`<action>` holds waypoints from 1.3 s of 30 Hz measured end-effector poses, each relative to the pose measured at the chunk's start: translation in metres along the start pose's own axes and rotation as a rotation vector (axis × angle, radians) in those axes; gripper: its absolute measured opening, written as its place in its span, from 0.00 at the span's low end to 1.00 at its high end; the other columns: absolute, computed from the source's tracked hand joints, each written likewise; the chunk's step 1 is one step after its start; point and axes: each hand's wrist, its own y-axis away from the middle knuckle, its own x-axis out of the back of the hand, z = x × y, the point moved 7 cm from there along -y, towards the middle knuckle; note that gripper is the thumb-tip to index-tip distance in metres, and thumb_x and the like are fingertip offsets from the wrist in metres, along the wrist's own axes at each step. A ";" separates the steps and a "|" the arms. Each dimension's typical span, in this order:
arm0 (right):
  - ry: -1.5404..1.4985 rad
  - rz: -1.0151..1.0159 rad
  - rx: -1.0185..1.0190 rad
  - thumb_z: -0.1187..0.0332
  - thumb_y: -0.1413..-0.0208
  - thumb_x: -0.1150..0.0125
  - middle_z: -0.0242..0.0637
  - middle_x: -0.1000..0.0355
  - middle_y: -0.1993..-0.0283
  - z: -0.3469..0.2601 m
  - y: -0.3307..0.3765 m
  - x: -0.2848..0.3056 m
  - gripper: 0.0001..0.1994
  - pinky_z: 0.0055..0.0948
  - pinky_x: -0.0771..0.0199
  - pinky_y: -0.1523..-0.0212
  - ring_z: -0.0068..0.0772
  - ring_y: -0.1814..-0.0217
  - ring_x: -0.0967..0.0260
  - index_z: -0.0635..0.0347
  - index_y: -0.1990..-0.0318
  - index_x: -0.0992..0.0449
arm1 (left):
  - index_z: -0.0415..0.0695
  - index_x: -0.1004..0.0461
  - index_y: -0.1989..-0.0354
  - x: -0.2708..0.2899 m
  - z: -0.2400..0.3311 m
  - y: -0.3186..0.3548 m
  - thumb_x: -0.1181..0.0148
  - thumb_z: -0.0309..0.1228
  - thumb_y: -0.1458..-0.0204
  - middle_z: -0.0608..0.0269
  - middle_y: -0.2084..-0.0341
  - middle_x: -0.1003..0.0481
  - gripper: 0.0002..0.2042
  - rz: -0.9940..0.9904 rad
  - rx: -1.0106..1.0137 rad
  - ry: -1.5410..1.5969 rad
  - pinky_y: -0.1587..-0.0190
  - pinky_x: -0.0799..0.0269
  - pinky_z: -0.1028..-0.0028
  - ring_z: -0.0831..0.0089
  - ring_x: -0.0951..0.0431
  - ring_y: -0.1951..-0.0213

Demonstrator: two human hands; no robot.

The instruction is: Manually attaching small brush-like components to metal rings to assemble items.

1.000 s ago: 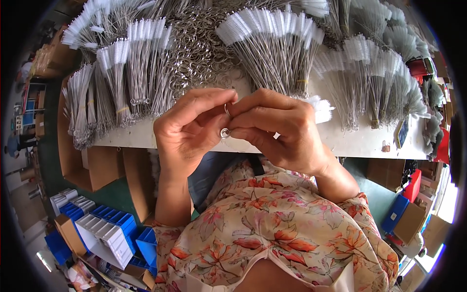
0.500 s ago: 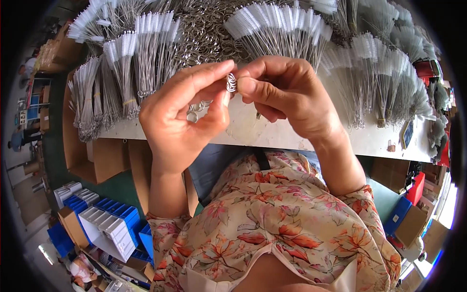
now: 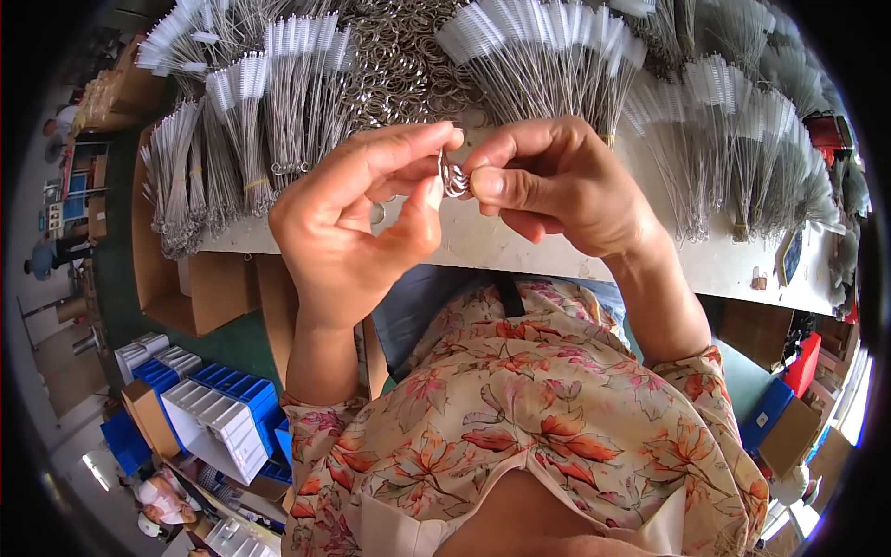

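Over the table's near edge, my left hand pinches a shiny metal split ring between thumb and fingertips. My right hand meets it there, thumb and forefinger closed on the small cluster of metal rings hanging from that ring. The fingertips partly cover the cluster, so how the rings are linked cannot be made out. Beyond my hands lies a heap of loose metal rings. Another loose ring shows through the gap beneath my left fingers.
Bundled wire brushes with white bristles stand at the back of the white table; more bundles are at left and right. Open cardboard boxes sit below the left edge. Blue and white bins stand on the floor.
The ring in my left fingertips now shows edge-on and more fully, with the cluster drawn slightly right and down by my right fingers. The whole view has shifted a little.
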 end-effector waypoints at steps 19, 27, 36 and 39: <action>0.997 0.385 0.660 0.75 0.59 0.41 0.35 0.33 0.76 0.017 0.007 0.002 0.03 0.28 0.30 0.75 0.36 0.75 0.32 0.56 0.74 0.26 | 0.33 0.29 0.57 0.033 -0.068 -0.036 0.45 0.26 0.50 0.56 0.66 0.25 0.13 -0.176 0.465 -0.219 0.63 0.29 0.78 0.74 0.24 0.66; 1.223 0.288 0.923 0.70 0.61 0.37 0.32 0.33 0.72 0.023 0.008 -0.002 0.09 0.30 0.32 0.67 0.34 0.68 0.35 0.58 0.69 0.26 | 0.41 0.26 0.71 0.120 -0.143 -0.055 0.42 0.37 0.52 0.56 0.79 0.26 0.11 -0.092 0.488 -1.227 0.69 0.33 0.69 0.64 0.26 0.75; 1.468 0.566 0.291 0.62 0.54 0.46 0.42 0.27 0.71 -0.040 -0.058 0.093 0.10 0.39 0.31 0.64 0.45 0.66 0.29 0.57 0.70 0.25 | 0.45 0.26 0.71 0.115 -0.126 -0.057 0.42 0.37 0.54 0.60 0.78 0.24 0.09 -0.066 0.457 -1.207 0.69 0.32 0.68 0.65 0.24 0.72; 1.543 0.531 0.145 0.61 0.57 0.46 0.44 0.27 0.72 -0.042 -0.073 0.085 0.12 0.40 0.31 0.63 0.47 0.66 0.29 0.60 0.71 0.25 | 0.44 0.26 0.72 0.133 -0.132 -0.053 0.41 0.37 0.54 0.61 0.79 0.24 0.09 -0.004 0.551 -1.089 0.70 0.32 0.70 0.69 0.24 0.72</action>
